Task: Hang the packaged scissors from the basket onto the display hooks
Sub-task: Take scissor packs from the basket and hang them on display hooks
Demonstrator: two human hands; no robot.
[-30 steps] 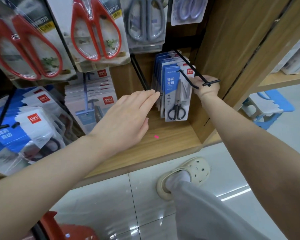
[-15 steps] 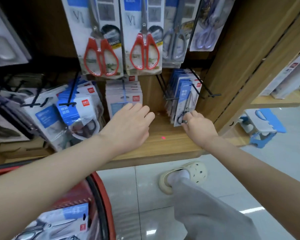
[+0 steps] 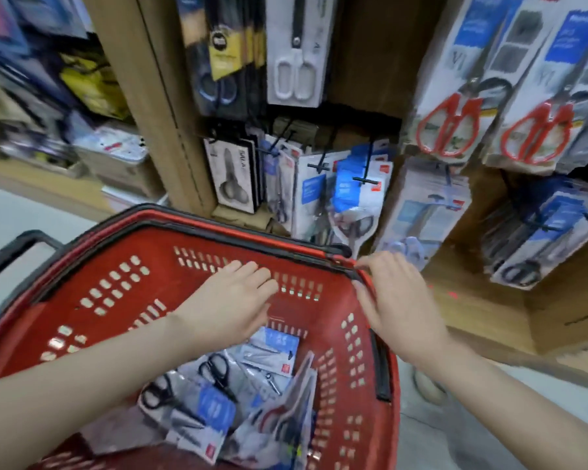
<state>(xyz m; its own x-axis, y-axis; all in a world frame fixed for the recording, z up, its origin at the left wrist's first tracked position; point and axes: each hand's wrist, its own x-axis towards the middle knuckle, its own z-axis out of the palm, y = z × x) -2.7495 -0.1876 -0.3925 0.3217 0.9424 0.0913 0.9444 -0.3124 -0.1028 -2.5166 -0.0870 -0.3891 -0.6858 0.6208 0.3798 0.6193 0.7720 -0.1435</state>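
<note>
Both hands over red perforated plastic basket (image 3: 197,242).
Left hand (image 3: 231,300), fingers straight and together, hovers above the blue-and-clear packaged scissors (image 3: 214,395) heaped on the basket floor; right hand (image 3: 398,300), fingers loosely apart, is at the rim.

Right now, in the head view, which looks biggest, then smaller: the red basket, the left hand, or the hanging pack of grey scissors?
1. red basket
2. left hand
3. pack of grey scissors
The hand is nearer the camera, which flatters it against the pack.
</note>
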